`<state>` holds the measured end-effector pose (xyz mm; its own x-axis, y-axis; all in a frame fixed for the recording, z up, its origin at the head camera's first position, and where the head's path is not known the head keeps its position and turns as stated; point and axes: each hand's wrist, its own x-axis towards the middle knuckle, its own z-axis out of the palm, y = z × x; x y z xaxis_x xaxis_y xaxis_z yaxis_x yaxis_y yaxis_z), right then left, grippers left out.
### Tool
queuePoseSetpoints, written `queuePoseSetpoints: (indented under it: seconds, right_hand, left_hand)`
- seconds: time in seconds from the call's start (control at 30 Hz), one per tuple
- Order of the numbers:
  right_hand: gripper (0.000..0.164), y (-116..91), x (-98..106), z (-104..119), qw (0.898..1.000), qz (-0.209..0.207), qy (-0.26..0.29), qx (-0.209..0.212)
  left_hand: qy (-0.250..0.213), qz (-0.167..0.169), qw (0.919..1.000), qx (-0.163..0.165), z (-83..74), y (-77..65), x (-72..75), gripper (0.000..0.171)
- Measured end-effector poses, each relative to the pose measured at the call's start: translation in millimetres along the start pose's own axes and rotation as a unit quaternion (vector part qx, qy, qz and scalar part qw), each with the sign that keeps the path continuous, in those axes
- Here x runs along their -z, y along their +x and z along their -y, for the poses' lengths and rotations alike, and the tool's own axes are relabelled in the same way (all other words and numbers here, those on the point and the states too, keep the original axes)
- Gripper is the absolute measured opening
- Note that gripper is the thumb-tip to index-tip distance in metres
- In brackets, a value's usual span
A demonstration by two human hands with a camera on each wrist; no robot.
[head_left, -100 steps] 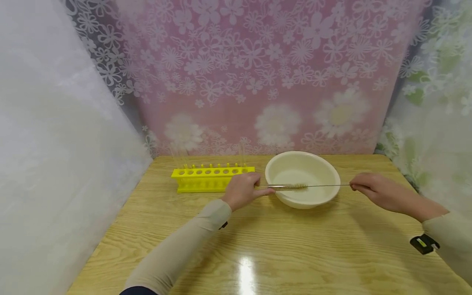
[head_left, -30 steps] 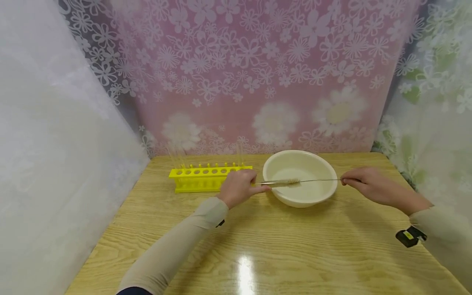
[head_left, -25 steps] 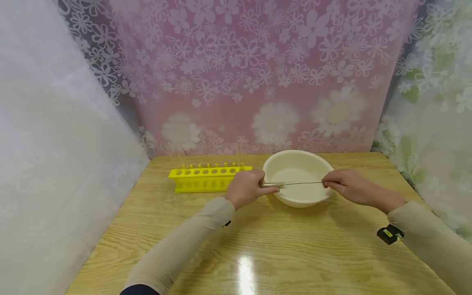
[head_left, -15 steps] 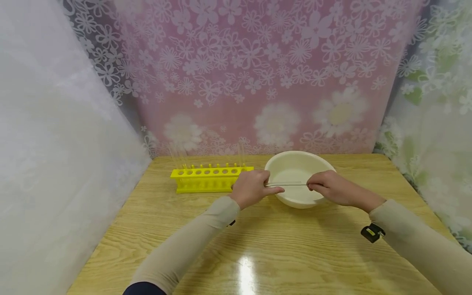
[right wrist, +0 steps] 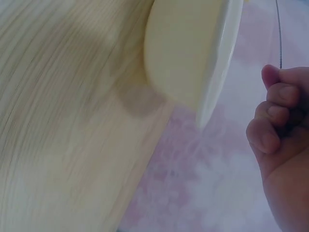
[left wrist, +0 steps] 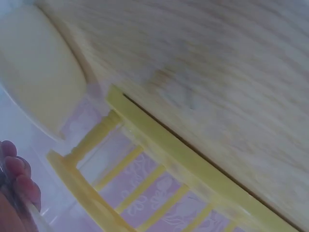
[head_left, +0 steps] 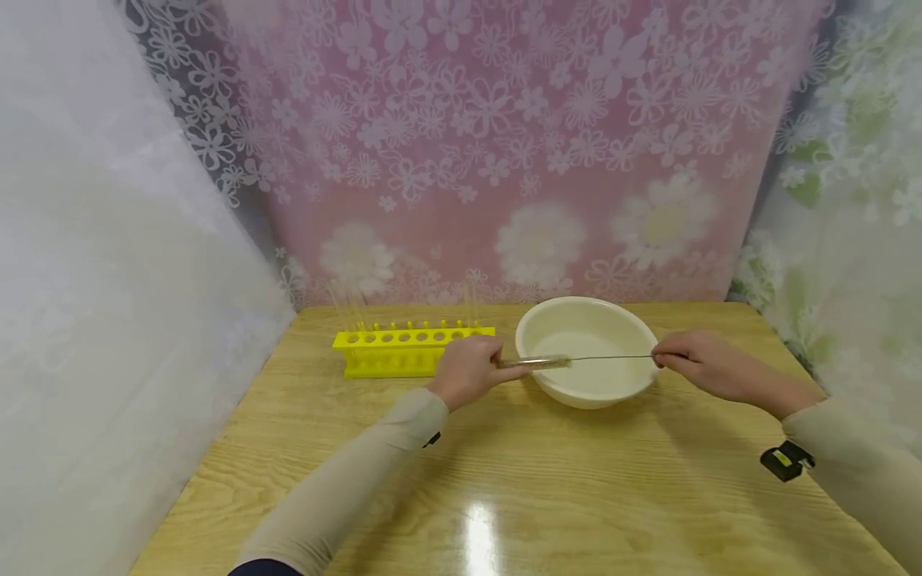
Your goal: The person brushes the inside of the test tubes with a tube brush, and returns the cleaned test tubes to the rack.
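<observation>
We saw soft, even light, one white glare on the tabletop (head_left: 562, 488), faint shadows, and hazy, washed-out wrist views.

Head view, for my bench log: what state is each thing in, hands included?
Left hand: gripping the test tube
Right hand: pinching the brush by its wire
Test tube: roughly level, its end over the basin
Brush: bristles at the tube's end, wire outside
Rack: upright, standing tubes near both ends
Basin: upright; whether it holds water, cannot tell
</observation>
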<state>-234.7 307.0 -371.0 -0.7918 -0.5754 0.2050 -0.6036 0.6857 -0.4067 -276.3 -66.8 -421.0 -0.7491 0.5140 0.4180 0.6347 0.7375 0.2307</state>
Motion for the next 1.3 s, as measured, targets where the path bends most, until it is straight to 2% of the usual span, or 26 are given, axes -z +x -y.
queuePoseSetpoints:
  seconds: [0.1,0.2,0.37,0.47,0.7,0.87,0.97,1.1,1.3]
  right_hand:
    - [0.018,-8.9,11.8,-9.9,1.0,-0.005,-0.019,-0.019]
    - [0.018,-13.4,18.4,-14.7,0.999,-0.011,-0.044,-0.026]
    - [0.017,-17.0,12.6,-17.7,0.997,-0.048,-0.054,0.0]
    - [0.017,-14.4,9.5,-17.0,0.998,-0.049,-0.047,-0.001]
    - [0.018,-2.0,4.3,-3.5,0.999,-0.018,-0.035,-0.019]
    - [0.02,20.5,-16.5,13.2,1.0,0.023,0.002,-0.003]
    - [0.021,34.4,-31.2,22.5,0.998,0.044,0.027,0.023]
    - [0.02,42.0,-39.3,28.4,0.998,0.044,0.039,0.037]
    - [0.02,40.8,-32.8,26.6,0.998,0.037,0.047,0.038]
  left_hand:
    - [0.005,-0.007,1.0,0.004,10.6,-7.3,1.1,0.055]
    - [0.011,-0.016,0.9998,-0.004,13.9,-9.0,3.3,0.057]
    - [0.016,-0.005,0.9999,-0.004,14.4,-7.6,7.5,0.058]
    - [0.018,0.0,0.9998,0.003,15.0,-7.2,8.8,0.058]
    - [0.021,0.004,0.9997,0.015,12.4,-6.8,7.2,0.056]
    - [0.005,0.022,0.9997,-0.004,-3.3,0.7,4.1,0.052]
    - [0.016,0.021,0.9993,-0.025,-13.1,6.0,1.5,0.054]
    - [0.041,0.004,0.9983,-0.041,-18.6,9.8,-1.7,0.055]
    - [0.026,0.008,0.999,-0.035,-16.0,9.7,-3.1,0.054]
